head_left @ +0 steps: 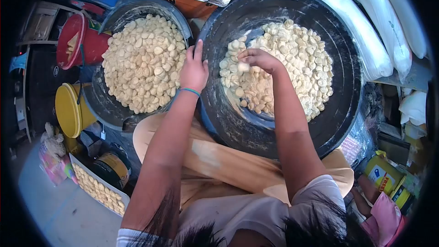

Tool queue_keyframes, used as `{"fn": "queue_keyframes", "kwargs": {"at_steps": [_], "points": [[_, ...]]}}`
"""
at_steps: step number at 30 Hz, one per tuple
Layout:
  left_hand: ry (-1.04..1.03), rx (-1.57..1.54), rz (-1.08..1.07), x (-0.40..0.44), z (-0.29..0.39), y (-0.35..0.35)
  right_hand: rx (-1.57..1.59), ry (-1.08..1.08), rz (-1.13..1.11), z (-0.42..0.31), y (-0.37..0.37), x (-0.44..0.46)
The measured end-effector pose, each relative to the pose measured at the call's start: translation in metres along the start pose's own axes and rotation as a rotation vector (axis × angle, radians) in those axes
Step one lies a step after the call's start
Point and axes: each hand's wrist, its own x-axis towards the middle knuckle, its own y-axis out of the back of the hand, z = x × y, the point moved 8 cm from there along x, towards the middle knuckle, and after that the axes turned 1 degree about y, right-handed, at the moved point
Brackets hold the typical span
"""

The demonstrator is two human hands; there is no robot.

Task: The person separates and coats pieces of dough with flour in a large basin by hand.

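My left hand (194,72) lies with its fingers stretched out on the near-left rim of a large black tub (345,64), between it and a second dark tub (103,105). My right hand (260,60) is over the large tub, fingers bent into a pinch. At its fingertips is a pale, slightly blurred dough ball (243,67). Beneath it lies a heap of floury dough balls (299,59), spread across the tub's floor. A similar pile of dough balls (141,64) is mounded in the left tub.
White sacks (352,27) lie at the upper right. A red bucket (71,41) and a yellow bucket (68,110) stand at the left. Lower left is a tray (125,198) of dough pieces. A person in pink clothing (384,217) is at the lower right.
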Motion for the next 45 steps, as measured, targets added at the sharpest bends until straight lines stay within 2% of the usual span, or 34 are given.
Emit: {"fn": "queue_keyframes", "kwargs": {"at_steps": [2,3,7,9,11,14,17,20,23,26,27,29,30,32,33,35,38,41,44,45], "points": [[0.022,-0.029,-0.014,0.001,0.002,0.003,-0.447,0.044,0.125,0.0,0.023,0.011],[0.036,-0.043,-0.026,0.0,0.001,0.003,-0.306,-0.045,0.284,-0.01,0.031,0.007],[0.034,-0.068,-0.035,0.003,-0.004,-0.003,-0.289,0.086,0.627,0.025,0.093,0.066],[0.072,-0.086,-0.075,0.003,-0.005,-0.002,-0.371,0.071,0.709,0.043,0.087,0.098],[0.047,-0.075,-0.047,0.005,-0.006,-0.003,-0.805,0.012,0.585,0.053,0.037,0.104],[0.063,-0.066,-0.053,0.004,-0.007,-0.005,-1.132,0.135,0.617,0.056,-0.006,0.09],[0.022,-0.056,-0.001,0.006,-0.008,-0.003,-0.908,0.132,0.244,0.058,-0.023,0.06],[0.023,-0.013,-0.019,0.003,-0.001,0.001,0.03,-0.042,0.108,0.045,-0.038,0.013],[-0.013,0.075,0.002,0.001,0.005,0.004,0.535,0.05,0.056,-0.018,-0.072,-0.032],[-0.183,0.114,0.11,-0.001,0.016,0.01,0.545,0.253,-0.068,-0.041,-0.097,-0.042],[-0.259,0.122,0.123,-0.004,0.024,0.014,0.506,0.299,0.036,-0.045,-0.102,-0.042],[-0.436,0.133,0.137,-0.01,0.041,0.017,0.181,0.159,0.14,-0.037,-0.102,-0.03],[-0.462,0.128,0.094,-0.01,0.042,0.015,0.02,0.088,0.193,-0.032,-0.099,-0.024],[-0.517,0.118,0.008,-0.012,0.045,0.01,-0.056,0.115,0.21,-0.028,-0.1,-0.019],[-0.473,0.132,-0.105,-0.01,0.038,-0.001,-0.104,0.097,0.19,-0.027,-0.098,-0.02],[-0.492,0.209,-0.115,-0.008,0.036,-0.009,-0.174,0.139,0.171,-0.03,-0.09,-0.025],[-0.503,0.207,-0.089,-0.007,0.035,-0.009,-0.015,0.119,0.477,-0.012,-0.029,-0.029],[-0.495,0.151,-0.039,-0.005,0.032,-0.007,-0.429,0.231,0.374,0.002,0.0,-0.015],[-0.474,0.116,-0.025,-0.005,0.034,-0.002,-0.371,0.059,0.329,0.025,0.01,0.013],[-0.469,0.107,-0.026,-0.006,0.036,0.0,-0.445,-0.042,0.445,0.061,0.037,0.036]]}}
